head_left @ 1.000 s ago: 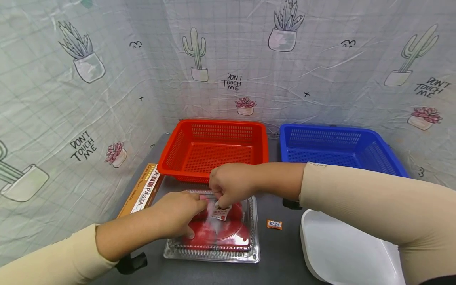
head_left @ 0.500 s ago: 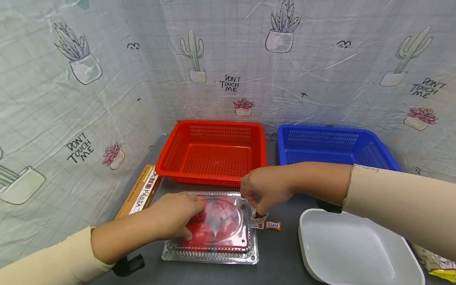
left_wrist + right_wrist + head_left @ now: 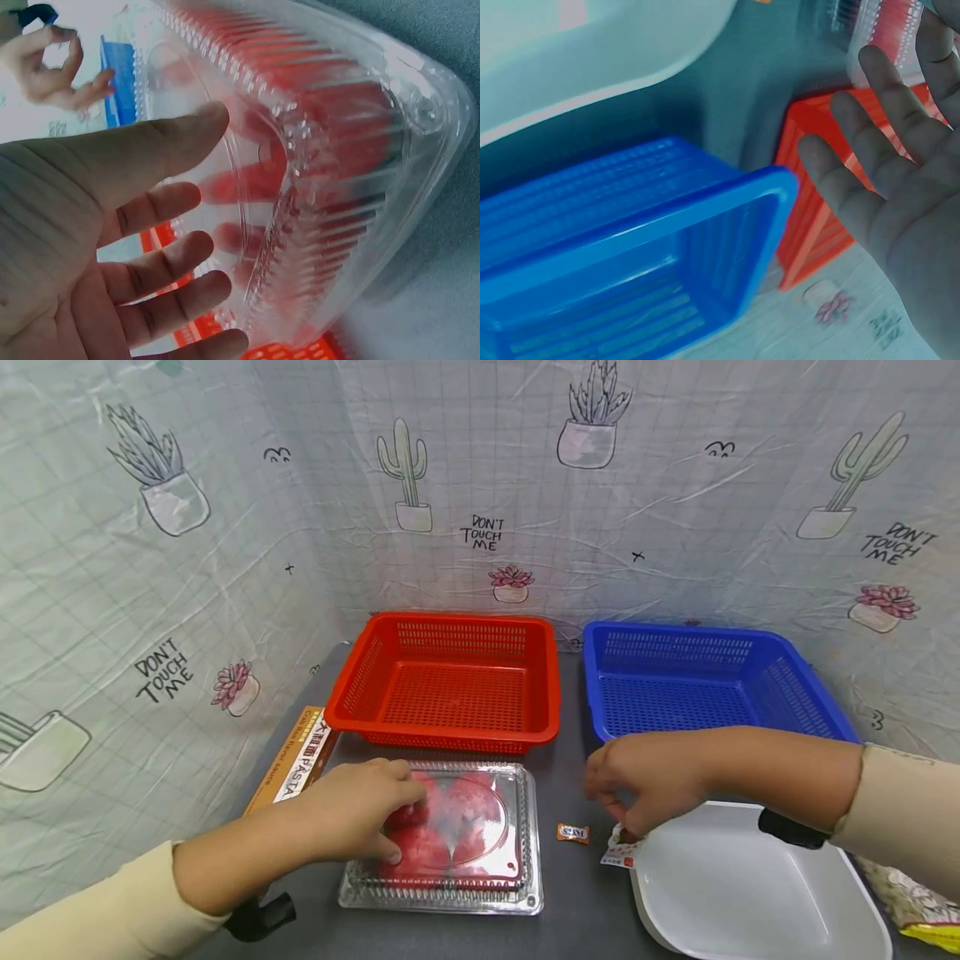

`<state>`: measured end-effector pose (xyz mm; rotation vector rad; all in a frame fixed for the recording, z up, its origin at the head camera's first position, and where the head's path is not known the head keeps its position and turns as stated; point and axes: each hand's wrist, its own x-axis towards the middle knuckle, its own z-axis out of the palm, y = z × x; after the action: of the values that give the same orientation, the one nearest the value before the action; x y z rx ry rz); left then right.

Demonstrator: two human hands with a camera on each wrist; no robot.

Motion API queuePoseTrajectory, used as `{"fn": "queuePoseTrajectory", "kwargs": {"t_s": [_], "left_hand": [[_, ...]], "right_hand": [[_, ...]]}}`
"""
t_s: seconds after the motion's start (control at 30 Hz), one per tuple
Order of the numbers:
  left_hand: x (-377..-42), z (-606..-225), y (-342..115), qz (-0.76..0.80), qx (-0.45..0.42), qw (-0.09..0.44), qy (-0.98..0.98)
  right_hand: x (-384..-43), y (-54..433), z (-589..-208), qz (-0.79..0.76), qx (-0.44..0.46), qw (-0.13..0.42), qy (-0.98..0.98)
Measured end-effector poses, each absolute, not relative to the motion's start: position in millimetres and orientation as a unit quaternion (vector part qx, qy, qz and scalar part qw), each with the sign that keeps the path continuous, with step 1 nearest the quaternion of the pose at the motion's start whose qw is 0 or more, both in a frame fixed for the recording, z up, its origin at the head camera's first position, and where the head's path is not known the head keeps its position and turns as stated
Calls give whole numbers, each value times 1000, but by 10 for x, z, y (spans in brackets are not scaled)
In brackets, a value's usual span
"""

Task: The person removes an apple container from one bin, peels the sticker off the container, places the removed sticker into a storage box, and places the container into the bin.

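Observation:
My left hand rests on the left side of a clear plastic clamshell box with red contents. In the left wrist view its fingers lie fairly straight and slightly apart against the lid. My right hand is above the near edge of the blue basket and the left end of the white tub. Its thumb and forefinger pinch a small white packet with red print, partly hidden by the fingers. The other fingers of the right hand spread loosely in the right wrist view.
A small orange-wrapped candy lies between box and tub. Behind stand a red basket and a blue basket. The white tub is at front right, a yellow-edged bag beyond it. A pasta box lies left.
My right hand has moved right from above the clamshell box, past the candy, to the tub's left edge, carrying the small packet. My left hand has stayed on the box.

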<state>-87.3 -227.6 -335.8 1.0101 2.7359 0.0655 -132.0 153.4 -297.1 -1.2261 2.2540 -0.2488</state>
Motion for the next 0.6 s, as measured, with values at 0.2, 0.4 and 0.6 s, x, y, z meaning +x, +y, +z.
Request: {"fn": "queuePoseTrajectory", "kwargs": {"t_s": [0.2, 0.4, 0.6], "left_hand": [[-898, -3377, -2379, 80, 321, 113, 937], [-889, -3412, -2453, 124, 291, 112, 942], [-895, -3470, -2541, 165, 272, 114, 941]], "right_hand": [[-1256, 1882, -2997, -123, -419, 282, 854], [-1224, 2196, -3048, -150, -404, 292, 854], [-1192, 2444, -3119, -163, -380, 312, 855]]}}
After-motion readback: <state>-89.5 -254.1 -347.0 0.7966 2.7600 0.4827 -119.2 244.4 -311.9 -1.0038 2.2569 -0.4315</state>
